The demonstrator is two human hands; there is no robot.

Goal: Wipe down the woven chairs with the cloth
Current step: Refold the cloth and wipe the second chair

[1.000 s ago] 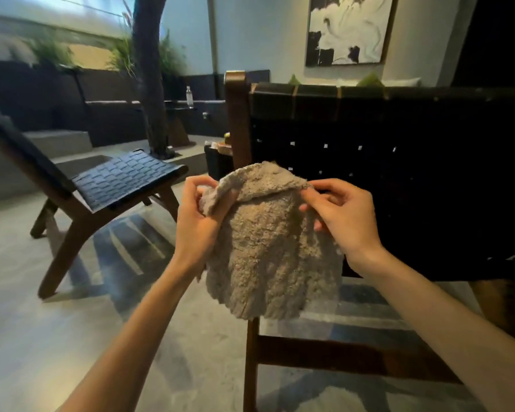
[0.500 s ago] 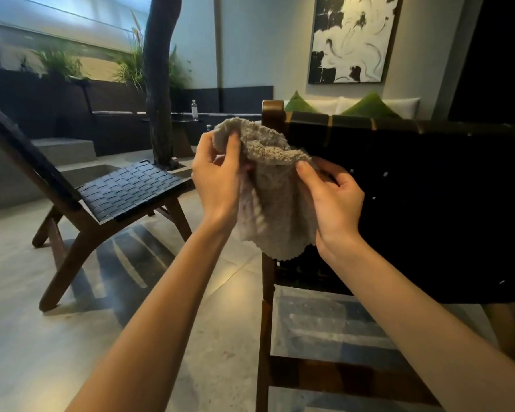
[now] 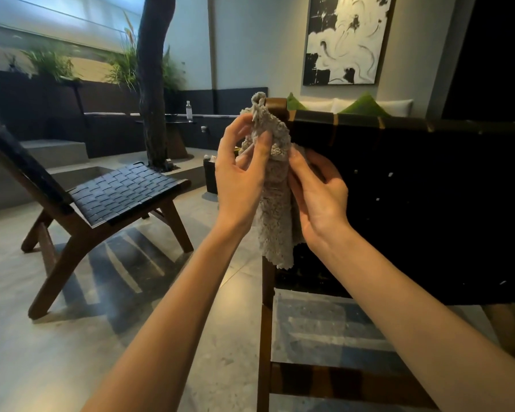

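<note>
Cloth [image 3: 275,209], bunched into a narrow wad, pinched by curled fingers [image 3: 260,144] of left hand [image 3: 240,176] and right hand [image 3: 318,194] at top left corner of near woven chair [image 3: 428,203] backrest; risk: loose tail snags corner post [image 3: 275,106], or light pinch slips.

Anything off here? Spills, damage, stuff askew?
Nothing stands out. The left hand and right hand hold the bunched cloth by the near chair's top corner; the far chair stands level, no spill or damage visible.

1 head-worn wide-angle camera faces forward and down, close to, apparently behind, the near woven chair [image 3: 428,203].
</note>
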